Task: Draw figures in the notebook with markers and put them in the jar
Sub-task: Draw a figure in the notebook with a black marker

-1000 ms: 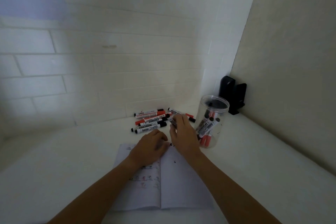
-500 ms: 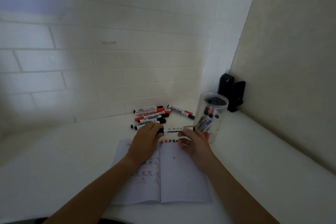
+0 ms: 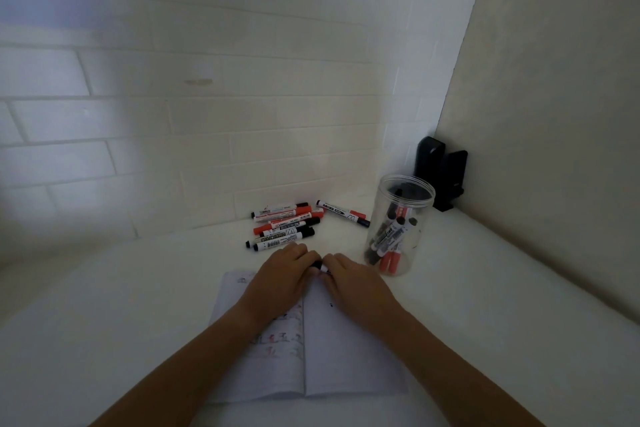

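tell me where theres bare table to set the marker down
Bare table lies left of the notebook, and more on the right between the jar and the side wall. It is crowded behind the notebook: the marker pile sits there, and both hands, left hand and right hand, meet on a marker.

Printed labels are showing on the loose markers (image 3: 284, 225) lying on the counter (image 3: 104, 305), but only one black-capped marker (image 3: 281, 238) is bearing lettering that is reading roughly as "WHITEBOARD". The small print on the others is staying too blurred to read.
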A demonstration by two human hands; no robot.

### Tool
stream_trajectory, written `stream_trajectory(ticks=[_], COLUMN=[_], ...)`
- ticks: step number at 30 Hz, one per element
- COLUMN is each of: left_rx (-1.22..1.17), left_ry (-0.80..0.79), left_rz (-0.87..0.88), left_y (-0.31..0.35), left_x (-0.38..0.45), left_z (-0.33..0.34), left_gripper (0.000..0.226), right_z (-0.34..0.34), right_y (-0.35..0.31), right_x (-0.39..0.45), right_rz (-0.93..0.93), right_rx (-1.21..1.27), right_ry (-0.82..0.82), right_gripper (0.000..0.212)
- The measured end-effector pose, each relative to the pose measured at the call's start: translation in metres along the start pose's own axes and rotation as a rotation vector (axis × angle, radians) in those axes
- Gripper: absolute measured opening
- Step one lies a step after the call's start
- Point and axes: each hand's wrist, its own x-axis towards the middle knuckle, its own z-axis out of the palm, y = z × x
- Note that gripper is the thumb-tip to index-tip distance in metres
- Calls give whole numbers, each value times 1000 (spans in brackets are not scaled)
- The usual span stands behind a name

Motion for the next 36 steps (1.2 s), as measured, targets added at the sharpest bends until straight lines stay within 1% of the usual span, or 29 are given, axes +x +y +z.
stream_trajectory(ticks=[3, 5, 7, 8, 9, 10, 12, 14, 15, 16, 17, 18, 21, 23, 25, 27, 29, 33, 36], left_rx=[42, 67, 50, 37, 24, 14, 1, -15, -28, -44, -62, -73, -80, -58, -47, -43, -52, -78, -92], left_ry=[-18, -10, 30, 54, 72, 78, 74, 59, 44, 27, 9, -11, -79, -139, -202, -240, -290, -336, -348], left_rz=[28, 20, -42, -73, -98, -119, -148, -183, -208, -236, -260, -271, -233, -202, -192, -190, -205, -206, -217], left_y=[0, 0, -2, -3, -3, -3, -4, -7, -8, -10, -12, -13, -15, -15, -14, -14, -14, -13, -13], left_x=[-1, -1, -1, -2, -2, -2, -2, -2, -2, -3, -3, -3, -2, -2, -2, -3, -3, -1, 0], left_z=[1, 1, -3, -4, -5, -5, -3, 0, 2, 3, 4, 5, 6, 5, 4, 3, 2, -1, -3], left_gripper=[34, 28, 25, 25, 26, 27, 29, 26, 26, 28, 34, 39, 45, 46, 56, 62, 64, 58, 58], right_z=[13, 14, 9, 8, 5, 4, 5, 5, 3, 2, -1, -3, -11, -13, -15, -15, -13, -11, -12], right_y=[2, 1, 0, 0, 0, 1, 3, 4, 4, 5, 6, 8, 11, 11, 13, 16, 18, 23, 23], right_x=[-6, -9, -11, -12, -13, -13, -13, -15, -16, -17, -18, -19, -18, -18, -20, -22, -22, -22, -22], right_rz=[16, 65, 132, 158, 176, 193, 222, 272, 293, 310, 316, 304, 247, 318, 416, 459, 473, 496, 452], right_rx=[-72, -52, -46, -48, -48, -47, -14, 92, 163, 225, 281, 322, 393, 570, 715, 717, 682, 693, 658], right_ry=[64, 40, -25, -56, -53, -24, 95, 185, 205, 212, 212, 211, 255, 270, 252, 219, 195, 176, 160], right_gripper=[28, 41, 60, 66, 67, 62, 42, 27, 29, 36, 41, 42, 27, 34, 40, 41, 37, 38, 34])
